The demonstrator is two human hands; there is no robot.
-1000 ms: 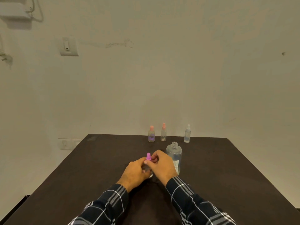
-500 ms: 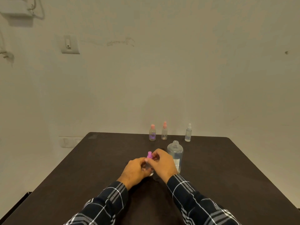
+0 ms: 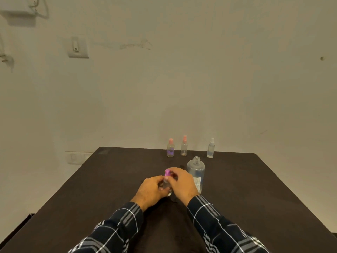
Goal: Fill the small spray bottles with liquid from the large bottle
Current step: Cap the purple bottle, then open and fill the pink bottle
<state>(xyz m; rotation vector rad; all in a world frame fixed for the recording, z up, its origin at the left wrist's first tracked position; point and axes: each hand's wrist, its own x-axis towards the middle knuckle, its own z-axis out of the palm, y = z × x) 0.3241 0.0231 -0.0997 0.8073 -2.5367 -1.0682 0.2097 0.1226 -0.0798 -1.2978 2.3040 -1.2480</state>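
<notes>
Head view (the only one supplied).

1. Location. The small spray bottle (image 3: 166, 186) stands upright on the dark table (image 3: 102, 189), near the middle, between both hands.

2. Handling, judged. It appears to be thin clear plastic: light, fairly stiff, smooth-walled, and narrow in the base, so it would tip easily. It could turn slippery if liquid runs down it. The sound hold is low round the body with one hand, while the other takes the purple cap (image 3: 167, 173) by its sides.

3. Grip. The left hand (image 3: 152, 189) has its fingers curled round the bottle's body, grasping it. The right hand (image 3: 182, 183) comes in from 3 o'clock with its fingertips pinched on the cap. Neither hand is released. Whether the cap is being tightened or loosened cannot be told.

4. Source. The large bottle (image 3: 196, 170) stands upright at 2 o'clock of the small one, just behind the right hand. Its neck is uncapped and it holds clear liquid (level hard to read). It is judged heavier and best taken round the middle of its body.

5. Others. The three capped spray bottles (image 3: 184, 147) stand in a row at 12 o'clock by the far edge, well apart from the hands.
</notes>
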